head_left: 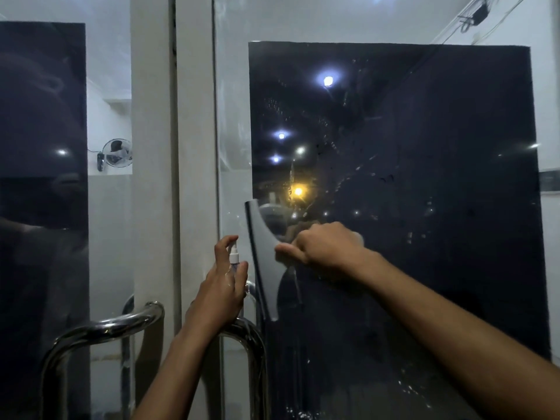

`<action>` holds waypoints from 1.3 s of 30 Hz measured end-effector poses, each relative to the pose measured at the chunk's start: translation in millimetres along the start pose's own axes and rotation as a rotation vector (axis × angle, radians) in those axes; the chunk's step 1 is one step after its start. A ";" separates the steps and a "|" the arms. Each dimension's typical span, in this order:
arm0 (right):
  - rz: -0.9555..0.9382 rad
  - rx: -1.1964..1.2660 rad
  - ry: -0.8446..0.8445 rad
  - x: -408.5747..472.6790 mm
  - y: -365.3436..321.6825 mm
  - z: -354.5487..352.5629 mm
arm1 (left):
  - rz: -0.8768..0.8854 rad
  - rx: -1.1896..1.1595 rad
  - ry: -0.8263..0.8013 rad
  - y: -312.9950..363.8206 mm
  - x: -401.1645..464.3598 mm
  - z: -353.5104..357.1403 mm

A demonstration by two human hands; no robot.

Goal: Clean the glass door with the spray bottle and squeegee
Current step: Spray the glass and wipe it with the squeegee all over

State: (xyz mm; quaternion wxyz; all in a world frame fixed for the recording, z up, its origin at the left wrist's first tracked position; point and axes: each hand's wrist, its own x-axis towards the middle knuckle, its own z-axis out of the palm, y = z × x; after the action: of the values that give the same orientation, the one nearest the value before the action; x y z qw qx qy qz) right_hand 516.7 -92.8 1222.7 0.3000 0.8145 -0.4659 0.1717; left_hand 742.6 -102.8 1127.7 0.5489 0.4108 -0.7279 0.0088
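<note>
Head view: the wiping step is in hand. The squeegee (263,262) is held by the right hand (325,248), with fingers curled round its handle and the thumb along it. Its blade stands almost upright and seems pressed on the glass door (424,207), near the left edge of the dark part. The spray bottle (234,259) is held in the left hand (222,286), fingers wrapped round it and one finger lifted over the top. It is kept just beside the squeegee, above the metal handle (242,334).

Drops are seen on the glass (mostly up high and to the right), so the blade likely needs to be pulled across those wet spots with even pressure.

Most of the bottle is hidden by the hand. Whether the blade truly touches the glass is hard to tell. Bright lights are mirrored in the glass, and drops get lost among them.
</note>
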 end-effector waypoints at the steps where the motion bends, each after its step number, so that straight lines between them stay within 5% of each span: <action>1: -0.036 -0.031 0.004 6.5 -11.4 4.3 | -0.002 -0.004 -0.001 -0.2 -0.6 -0.1; 8: 0.207 0.036 -0.188 1.6 7.3 16.1 | 0.025 0.045 -0.017 0.8 2.0 -1.1; 12: 0.328 0.052 -0.146 -29.7 40.2 16.3 | 0.013 0.063 -0.043 1.2 1.5 -1.0; 24: 0.156 -0.030 0.071 -11.0 -6.4 -1.7 | -0.036 0.043 -0.112 4.6 1.2 -2.5; 33: 0.440 0.028 -0.069 -45.2 80.1 19.8 | -0.048 0.092 -0.155 9.0 1.3 -4.3; 39: 0.473 0.008 -0.011 -69.1 96.3 14.0 | -0.030 0.071 -0.173 10.4 -0.5 -4.6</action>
State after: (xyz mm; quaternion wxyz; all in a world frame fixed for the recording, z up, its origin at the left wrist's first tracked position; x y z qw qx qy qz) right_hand 398.7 -93.7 1205.0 0.2459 0.6846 -0.6448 0.2347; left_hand 740.0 -93.5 1133.7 0.4693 0.4400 -0.7656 -0.0092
